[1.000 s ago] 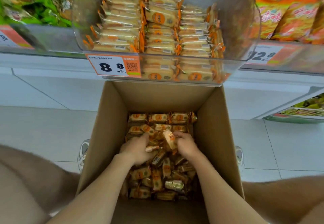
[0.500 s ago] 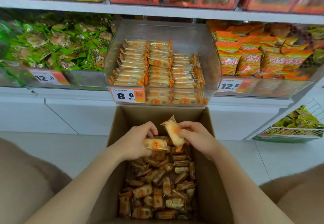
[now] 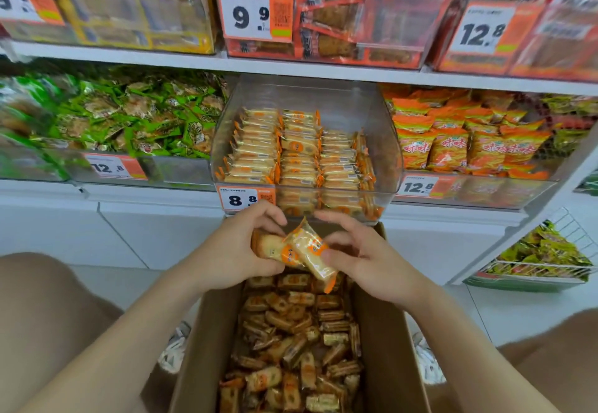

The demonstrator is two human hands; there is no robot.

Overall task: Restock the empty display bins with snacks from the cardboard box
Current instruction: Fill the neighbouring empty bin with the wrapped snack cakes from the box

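Hovering over the far end of the box (image 3: 385, 331), the two hands meet just below the bin (image 3: 386, 140) in the head view, the only one given. The left hand (image 3: 233, 250) curls round a flat pack (image 3: 267, 247) that lies level. The right hand (image 3: 362, 260) pinches a tilted pack (image 3: 312, 252) between thumb and fingers, its top seam pointing to 11 o'clock, and this pack overlaps the flat one. The hands seem to be squaring the two packs together so that they go in as a stack, matching the neat rows already in the bin. The clear-walled bin sits at 12 o'clock from the hands, its price tag (image 3: 246, 198) just above the left knuckles. It is part-filled, with room above the rows, most of it at 1 o'clock. Loose snacks (image 3: 291, 341) cover the box floor at 6 o'clock, so plenty remains to move.
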